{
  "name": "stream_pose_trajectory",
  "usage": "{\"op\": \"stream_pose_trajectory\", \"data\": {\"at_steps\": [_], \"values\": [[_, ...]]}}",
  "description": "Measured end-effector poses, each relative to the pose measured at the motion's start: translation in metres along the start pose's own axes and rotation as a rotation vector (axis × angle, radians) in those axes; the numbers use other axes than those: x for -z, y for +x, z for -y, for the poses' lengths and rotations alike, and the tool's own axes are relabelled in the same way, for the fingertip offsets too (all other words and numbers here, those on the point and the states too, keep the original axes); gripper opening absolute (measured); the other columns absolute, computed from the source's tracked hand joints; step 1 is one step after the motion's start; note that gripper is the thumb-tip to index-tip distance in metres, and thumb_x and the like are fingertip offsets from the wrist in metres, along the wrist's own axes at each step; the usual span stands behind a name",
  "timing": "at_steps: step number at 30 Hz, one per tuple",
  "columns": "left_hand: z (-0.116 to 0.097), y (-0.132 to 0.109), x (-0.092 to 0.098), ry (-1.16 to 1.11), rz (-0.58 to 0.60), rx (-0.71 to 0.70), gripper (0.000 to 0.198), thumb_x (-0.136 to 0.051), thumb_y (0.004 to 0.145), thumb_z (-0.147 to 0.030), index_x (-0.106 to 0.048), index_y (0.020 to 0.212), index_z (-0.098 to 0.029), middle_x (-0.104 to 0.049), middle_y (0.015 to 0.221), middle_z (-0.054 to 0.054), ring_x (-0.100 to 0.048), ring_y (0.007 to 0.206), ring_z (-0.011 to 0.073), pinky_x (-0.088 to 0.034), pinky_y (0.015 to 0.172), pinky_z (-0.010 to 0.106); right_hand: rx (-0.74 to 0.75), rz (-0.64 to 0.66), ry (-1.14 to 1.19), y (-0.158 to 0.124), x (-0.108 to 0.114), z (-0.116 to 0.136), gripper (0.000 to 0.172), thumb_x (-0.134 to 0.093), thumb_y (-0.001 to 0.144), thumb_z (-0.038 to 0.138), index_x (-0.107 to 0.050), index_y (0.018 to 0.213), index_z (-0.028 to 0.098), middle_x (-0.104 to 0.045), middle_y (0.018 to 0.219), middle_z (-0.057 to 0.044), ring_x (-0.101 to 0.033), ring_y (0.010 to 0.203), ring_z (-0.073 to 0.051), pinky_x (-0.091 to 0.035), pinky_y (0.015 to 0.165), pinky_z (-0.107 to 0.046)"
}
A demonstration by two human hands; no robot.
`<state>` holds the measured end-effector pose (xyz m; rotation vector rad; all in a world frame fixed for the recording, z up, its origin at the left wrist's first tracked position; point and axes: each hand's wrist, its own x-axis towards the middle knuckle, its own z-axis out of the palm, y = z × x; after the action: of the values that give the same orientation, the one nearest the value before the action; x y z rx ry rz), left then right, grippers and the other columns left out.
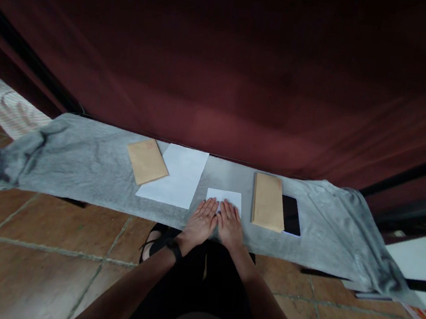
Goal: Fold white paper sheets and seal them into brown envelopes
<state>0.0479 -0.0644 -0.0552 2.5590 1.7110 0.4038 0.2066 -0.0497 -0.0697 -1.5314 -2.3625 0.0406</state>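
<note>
Both palms press down on a folded sheet of white paper (225,195) near the front edge of the grey cloth. My left hand (202,220) lies flat over its left part, fingers stretched forward. Close beside it, my right hand (229,223) is flat as well, its fingers over the middle and right of the paper. The hands hide the paper's near edge. To the left lies a larger white sheet (182,173), with a brown envelope (147,162) overlapping its left side. On the right, a stack of brown envelopes (269,202) partly covers a dark phone or tablet (291,216).
A grey cloth (87,164) covers the long narrow table. Behind it hangs a dark red curtain (222,87). Dark bars stand at left and right. Brown floor tiles (55,227) show below, and white boards or papers (422,257) lie at the far right.
</note>
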Motion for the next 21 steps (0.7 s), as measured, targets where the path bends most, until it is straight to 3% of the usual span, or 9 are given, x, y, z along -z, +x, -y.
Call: {"op": "stream_pose_trajectory", "data": {"at_steps": [4,9,14,21], "values": [[-0.002,0.018,-0.006,-0.039,0.033,-0.016,0.057,-0.024,0.103,-0.03,-0.029,0.157,-0.012,-0.038,0.16,0.012,-0.029,0.151,0.0204,-0.024,0.125,0.043,-0.028,0.005,-0.028,-0.004,-0.001,0.008,0.052,-0.032,0.102,0.018,-0.041,0.153,0.009,-0.038,0.159,-0.015,-0.035,0.148,-0.024,-0.025,0.122,-0.046],[0.001,0.031,-0.01,-0.009,0.017,0.077,0.064,-0.026,0.103,-0.043,-0.031,0.155,-0.005,-0.034,0.161,0.017,-0.025,0.152,0.0246,-0.025,0.124,0.044,-0.133,-0.085,-0.096,-0.008,-0.004,0.003,0.052,-0.034,0.105,0.026,-0.041,0.151,0.004,-0.039,0.157,-0.021,-0.037,0.146,-0.03,-0.03,0.119,-0.049],[0.013,0.031,-0.007,0.031,0.018,0.169,0.064,-0.028,0.103,-0.04,-0.035,0.152,0.0,-0.034,0.16,0.02,-0.027,0.152,0.028,-0.023,0.125,0.045,-0.165,-0.114,-0.131,-0.016,-0.006,-0.006,0.06,-0.039,0.104,0.035,-0.035,0.153,0.0,-0.037,0.157,-0.026,-0.037,0.146,-0.033,-0.032,0.118,-0.05],[0.021,0.021,-0.01,0.057,-0.077,0.184,0.064,-0.031,0.101,-0.036,-0.027,0.157,-0.006,-0.038,0.158,0.019,-0.029,0.151,0.0277,-0.023,0.124,0.052,-0.172,-0.129,-0.123,-0.018,-0.007,-0.009,0.062,-0.04,0.104,0.036,-0.033,0.154,0.001,-0.037,0.158,-0.026,-0.038,0.145,-0.034,-0.031,0.118,-0.052]]}}
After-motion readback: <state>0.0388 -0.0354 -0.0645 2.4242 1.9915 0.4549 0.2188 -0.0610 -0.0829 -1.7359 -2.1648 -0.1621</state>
